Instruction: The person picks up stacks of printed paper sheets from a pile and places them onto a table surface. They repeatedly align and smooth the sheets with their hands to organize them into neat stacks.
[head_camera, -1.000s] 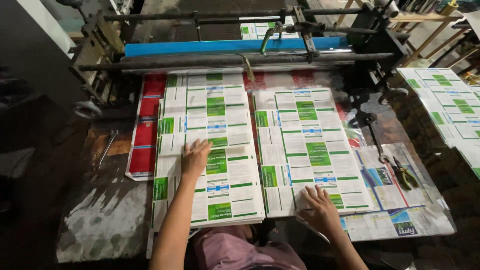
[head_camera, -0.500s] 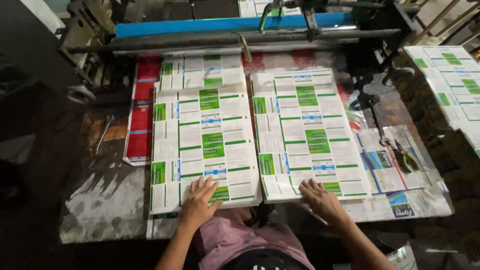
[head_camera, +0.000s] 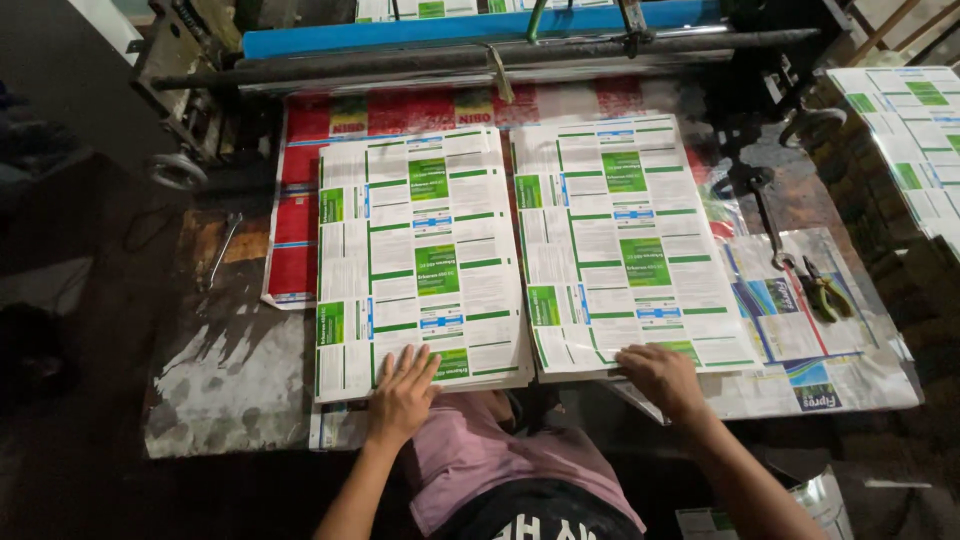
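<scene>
The left hand lies flat, fingers spread and pointing away from the person, its palm pressed on the near edge of the left stack of printed sheets — it grips nothing, only rests on the paper. That stack of white sheets with green blocks stretches away from the fingertips toward the machine. The right hand sits at the near edge of the right stack of printed sheets, knuckles up and fingers curled down over the front edge; whether the fingertips have pinched any sheets cannot be told, as they are hidden beneath the hand. The two stacks lie side by side, just apart, with a narrow gap between them that runs away from the space between the hands. Under both stacks, beyond the fingers, red printed sheets show at the far side and out past the left hand. Further off still, a blue bar and a dark roller cross the machine. Out past the right hand, a pair of pliers rests on blue-and-white sheets. All this lies on a worn metal table, whose bare, scuffed surface shows beside the left hand.
</scene>
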